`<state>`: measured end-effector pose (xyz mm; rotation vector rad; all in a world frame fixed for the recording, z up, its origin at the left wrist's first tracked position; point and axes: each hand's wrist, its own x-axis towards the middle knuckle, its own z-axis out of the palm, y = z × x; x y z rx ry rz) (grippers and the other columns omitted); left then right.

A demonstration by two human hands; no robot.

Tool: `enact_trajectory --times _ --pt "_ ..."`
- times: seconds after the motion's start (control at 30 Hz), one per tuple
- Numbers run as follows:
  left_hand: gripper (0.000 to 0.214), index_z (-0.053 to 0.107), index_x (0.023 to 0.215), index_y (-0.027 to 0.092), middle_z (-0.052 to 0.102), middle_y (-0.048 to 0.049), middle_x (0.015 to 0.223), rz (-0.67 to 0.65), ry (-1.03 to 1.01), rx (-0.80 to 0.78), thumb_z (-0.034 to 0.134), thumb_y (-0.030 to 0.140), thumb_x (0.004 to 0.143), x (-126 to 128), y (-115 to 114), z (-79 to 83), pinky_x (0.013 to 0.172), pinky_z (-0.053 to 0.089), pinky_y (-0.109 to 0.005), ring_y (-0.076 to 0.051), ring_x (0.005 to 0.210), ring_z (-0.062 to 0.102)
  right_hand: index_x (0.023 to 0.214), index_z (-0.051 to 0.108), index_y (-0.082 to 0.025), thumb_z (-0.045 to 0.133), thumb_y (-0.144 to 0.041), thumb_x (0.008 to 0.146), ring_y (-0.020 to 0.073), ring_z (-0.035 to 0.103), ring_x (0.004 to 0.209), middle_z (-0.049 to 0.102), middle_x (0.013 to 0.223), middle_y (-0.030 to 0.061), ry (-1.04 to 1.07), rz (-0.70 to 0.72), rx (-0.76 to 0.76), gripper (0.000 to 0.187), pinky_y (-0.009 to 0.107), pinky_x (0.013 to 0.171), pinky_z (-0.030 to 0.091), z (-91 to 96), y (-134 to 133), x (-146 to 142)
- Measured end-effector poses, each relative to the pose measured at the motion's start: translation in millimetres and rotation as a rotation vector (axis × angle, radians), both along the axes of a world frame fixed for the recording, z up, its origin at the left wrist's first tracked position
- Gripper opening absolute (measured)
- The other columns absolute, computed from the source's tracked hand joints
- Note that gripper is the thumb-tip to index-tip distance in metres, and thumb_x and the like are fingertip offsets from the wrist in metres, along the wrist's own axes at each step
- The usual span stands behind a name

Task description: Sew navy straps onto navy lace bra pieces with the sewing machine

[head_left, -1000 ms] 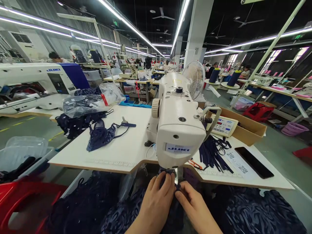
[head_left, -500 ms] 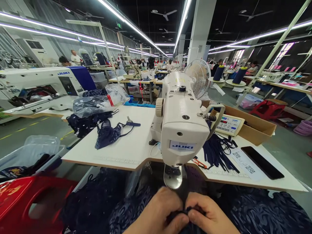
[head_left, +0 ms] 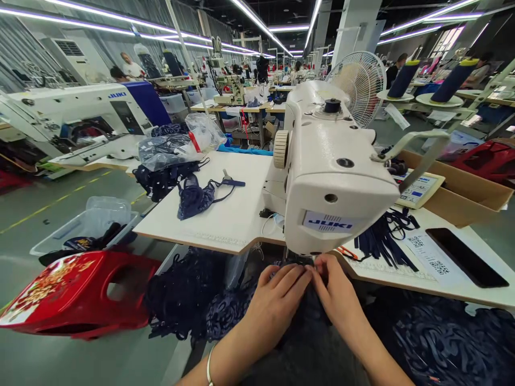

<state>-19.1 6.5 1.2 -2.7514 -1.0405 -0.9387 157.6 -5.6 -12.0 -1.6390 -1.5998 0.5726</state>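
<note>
Navy fabric [head_left: 285,262] sits just below the head of the sewing machine [head_left: 341,198], pinched by the left hand [head_left: 279,295] and right hand [head_left: 336,284], which are close together, fingertips seeming to touch. An uneven pull between the hands could pucker or skew the cloth; with the needle out of sight, a finger straying too far forward might be pricked. On the white worktop [head_left: 169,228], a navy lace bra piece [head_left: 195,198] rests left of the machine; dark straps [head_left: 380,241], a printed paper [head_left: 438,266] and a phone [head_left: 466,257] lie right. Farther out are a red stool [head_left: 76,295], a fan [head_left: 356,80] and strip lights [head_left: 261,27].
</note>
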Motion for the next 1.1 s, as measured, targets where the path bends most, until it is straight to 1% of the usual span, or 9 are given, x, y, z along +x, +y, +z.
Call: enact_trajectory --times 0.07,0.13,0.2,0.27,0.4,0.6,0.77,0.97,1.1 --pt "0.035 0.051 0.134 0.023 0.065 -0.0038 0.125 -0.028 0.050 -0.022 0.041 0.018 0.100 1.0 -2.8 -2.2 0.102 0.029 -0.032 -0.015 0.119 0.054 0.098 0.046 -0.024 0.046 -0.044 0.093 0.0183 0.060 0.069 0.058 0.082 0.0007 0.072 -0.022 -0.092 0.021 0.030 0.064 0.047 -0.6 1.1 4.5" --pt "0.035 0.052 0.134 0.024 0.065 -0.0033 0.125 0.008 0.057 -0.014 0.044 0.021 0.100 2.8 -4.5 -5.1 0.102 0.027 -0.033 -0.016 0.121 0.053 0.092 0.045 -0.024 0.047 -0.048 0.092 0.0162 0.055 0.062 0.052 0.072 -0.0034 0.164 -0.012 -0.145 0.024 0.028 0.061 0.045 -2.5 4.0 7.8" --pt "0.033 0.054 0.131 0.025 0.066 -0.0022 0.123 0.041 0.066 0.011 0.045 0.023 0.100 5.4 -5.2 -7.2 0.101 0.027 -0.033 -0.016 0.121 0.054 0.089 0.044 -0.024 0.046 -0.049 0.092 0.0149 0.051 0.059 0.048 0.067 -0.0054 0.271 0.000 -0.149 0.025 0.027 0.059 0.043 -4.9 7.6 9.3" --pt "0.031 0.057 0.128 0.025 0.067 -0.0012 0.121 0.074 0.074 0.031 0.045 0.024 0.100 8.5 -5.2 -7.3 0.099 0.028 -0.033 -0.015 0.119 0.055 0.090 0.044 -0.024 0.046 -0.048 0.092 0.0152 0.052 0.061 0.050 0.069 -0.0046 0.328 -0.021 -0.123 0.025 0.027 0.059 0.042 -6.4 10.8 9.4" --pt "0.029 0.058 0.125 0.023 0.068 -0.0007 0.120 0.136 0.074 0.035 0.043 0.024 0.101 15.3 -4.3 -4.6 0.097 0.029 -0.034 -0.015 0.117 0.055 0.092 0.045 -0.023 0.049 -0.044 0.090 0.0186 0.059 0.072 0.061 0.079 0.0011 0.243 -0.076 -0.073 0.021 0.029 0.065 0.044 -5.0 15.6 9.1" --pt "0.029 0.057 0.126 0.024 0.067 0.0008 0.118 0.209 0.075 0.033 0.044 0.025 0.100 24.1 -2.2 -4.9 0.097 0.029 -0.036 -0.015 0.116 0.055 0.096 0.046 -0.023 0.045 -0.043 0.090 0.0211 0.062 0.073 0.065 0.081 0.0035 0.108 -0.093 -0.042 0.021 0.030 0.066 0.043 -2.2 22.8 11.4" --pt "0.030 0.055 0.128 0.024 0.066 0.0002 0.118 0.229 0.107 0.042 0.043 0.025 0.101 26.9 -1.8 -5.9 0.095 0.030 -0.036 -0.016 0.116 0.054 0.095 0.045 -0.023 0.043 -0.042 0.092 0.0211 0.061 0.068 0.063 0.077 0.0020 0.041 -0.097 -0.038 0.019 0.029 0.060 0.041 -1.9 25.8 12.1" --pt "0.029 0.056 0.127 0.023 0.066 -0.0001 0.119 0.249 0.140 0.086 0.042 0.024 0.101 28.8 -2.2 -2.1 0.095 0.031 -0.036 -0.015 0.115 0.054 0.094 0.045 -0.023 0.043 -0.040 0.091 0.0203 0.060 0.066 0.063 0.076 0.0020 0.010 -0.112 -0.043 0.017 0.027 0.057 0.039 -0.4 26.5 11.4" --pt "0.029 0.056 0.127 0.022 0.066 -0.0012 0.117 0.268 0.149 0.112 0.043 0.024 0.101 30.3 -3.1 -1.7 0.095 0.032 -0.035 -0.016 0.115 0.054 0.100 0.046 -0.023 0.043 -0.039 0.091 0.0209 0.061 0.063 0.063 0.075 0.0016 -0.020 -0.113 -0.080 0.018 0.028 0.056 0.039 -0.9 26.6 12.2"
